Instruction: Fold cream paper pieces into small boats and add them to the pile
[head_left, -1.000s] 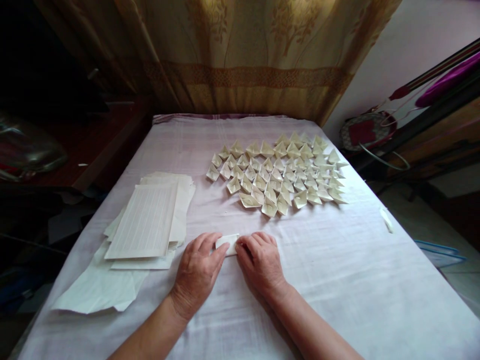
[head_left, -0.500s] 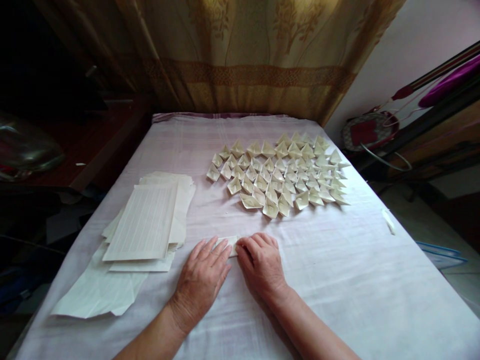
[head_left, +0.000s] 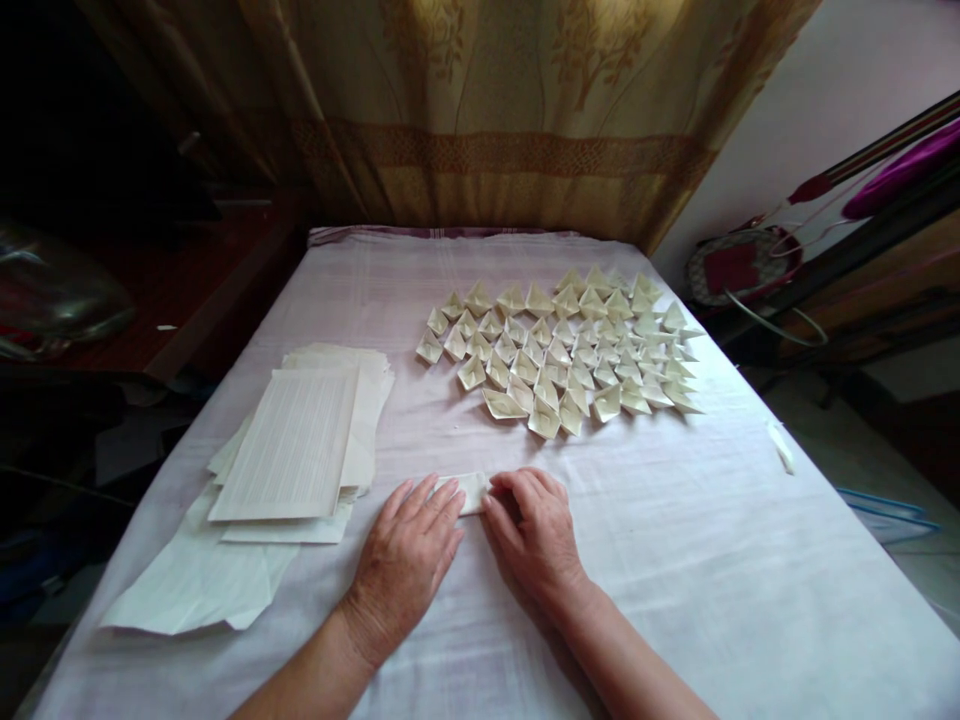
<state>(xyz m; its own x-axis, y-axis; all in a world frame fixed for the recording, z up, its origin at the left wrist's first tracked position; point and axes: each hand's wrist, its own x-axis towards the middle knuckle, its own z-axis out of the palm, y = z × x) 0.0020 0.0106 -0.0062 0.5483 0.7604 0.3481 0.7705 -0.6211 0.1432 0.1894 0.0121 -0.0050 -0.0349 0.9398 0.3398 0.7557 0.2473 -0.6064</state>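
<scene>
A small folded strip of white paper [head_left: 472,490] lies on the cloth-covered table between my hands. My left hand [head_left: 409,550] rests flat on its left part, fingers stretched out, and hides that end. At the strip's right end, my right hand [head_left: 536,525] has its thumb and bent fingers drawn together on the paper's edge. Beyond my hands sit several rows of folded paper boats [head_left: 555,360], pale cream and packed close together. To the left of my left hand is a stack of ruled paper sheets [head_left: 289,445].
A loose crumpled sheet [head_left: 199,580] pokes out under the stack at the front left. A white scrap [head_left: 781,448] lies near the table's right edge. Behind the table hangs a gold curtain [head_left: 495,120]. A dark red cabinet [head_left: 202,290] stands at the left, a bag [head_left: 739,262] at the right.
My right hand has shifted slightly right along the strip, so more of the paper shows between my hands. My left hand stays pressed on it.
</scene>
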